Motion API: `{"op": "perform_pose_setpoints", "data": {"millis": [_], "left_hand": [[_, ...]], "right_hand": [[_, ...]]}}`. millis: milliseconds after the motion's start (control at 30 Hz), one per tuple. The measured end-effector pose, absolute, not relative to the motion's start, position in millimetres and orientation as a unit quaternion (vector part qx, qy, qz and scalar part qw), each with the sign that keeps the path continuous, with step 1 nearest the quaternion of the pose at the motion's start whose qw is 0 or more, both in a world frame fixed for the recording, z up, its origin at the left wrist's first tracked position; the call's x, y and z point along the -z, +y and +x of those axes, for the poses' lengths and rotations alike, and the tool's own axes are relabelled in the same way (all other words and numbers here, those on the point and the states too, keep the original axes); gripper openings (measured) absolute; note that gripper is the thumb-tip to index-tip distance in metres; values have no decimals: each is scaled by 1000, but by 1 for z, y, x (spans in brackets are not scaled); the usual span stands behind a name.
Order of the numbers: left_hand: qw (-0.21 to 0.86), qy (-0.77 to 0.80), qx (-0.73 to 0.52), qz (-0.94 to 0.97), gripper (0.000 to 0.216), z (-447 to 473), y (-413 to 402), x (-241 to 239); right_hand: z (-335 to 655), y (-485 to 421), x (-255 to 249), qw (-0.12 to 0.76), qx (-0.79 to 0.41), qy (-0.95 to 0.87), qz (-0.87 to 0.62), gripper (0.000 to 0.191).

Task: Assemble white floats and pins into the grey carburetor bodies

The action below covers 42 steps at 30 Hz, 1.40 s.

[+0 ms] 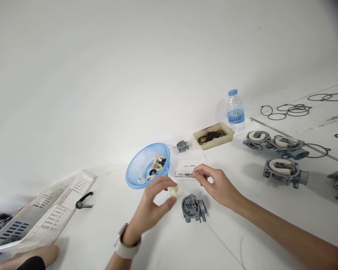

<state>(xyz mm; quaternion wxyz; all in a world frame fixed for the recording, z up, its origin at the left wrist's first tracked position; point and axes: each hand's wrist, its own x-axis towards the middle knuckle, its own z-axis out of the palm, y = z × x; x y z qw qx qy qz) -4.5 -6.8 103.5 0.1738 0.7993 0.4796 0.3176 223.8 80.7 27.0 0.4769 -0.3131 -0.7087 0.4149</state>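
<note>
My left hand pinches a small cream-coloured plastic piece, seemingly a carburetor float, between thumb and fingers, in the air just left of a bare carburetor body. That grey metal body lies on the table with its open bowl side showing. My right hand has thumb and index finger pressed together at the right edge of a flat white tray with small dark slim parts on it. Whatever those fingertips hold is too small to make out. A blue basket with cream and black parts stands beyond my left hand.
At right sit several carburetors with cream floats and loose black rings. A beige dish of rings, a water bottle and a small carburetor stand behind. At left are a black clip-like tool, white crate and another person's hand.
</note>
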Motion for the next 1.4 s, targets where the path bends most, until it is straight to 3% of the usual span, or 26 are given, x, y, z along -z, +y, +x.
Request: {"op": "perform_pose_setpoints", "data": {"millis": [200,433,667,767,1033,1200,1333,1400], "left_hand": [[283,485,-396,727,20,13,-8,-35],[246,453,-386,765,13,6,-8,-37],[241,465,-363,771,36,-1,-8,-22],[237,454,-355,782,44,1,-7,-18],[290,473,-423,716,12,5,-8,-26],[365,510,-389,675,26,1,-5,-32],[283,522,-367,716,16,4,-7,-27],[250,513,-354,741,25,5,-9,-26]], "right_hand": [[223,81,-24,466,-416,-707,-331,26],[229,87,-28,408,-484,-702,-326,25],[230,82,-34,274,-590,-701,-294,22],[228,79,-35,272,-589,-700,-298,20],[230,84,-39,315,-576,-681,-324,21],[230,87,-35,326,-584,-666,-330,24],[228,88,-32,325,-586,-666,-328,24],[228,89,-31,322,-587,-666,-329,25]]}}
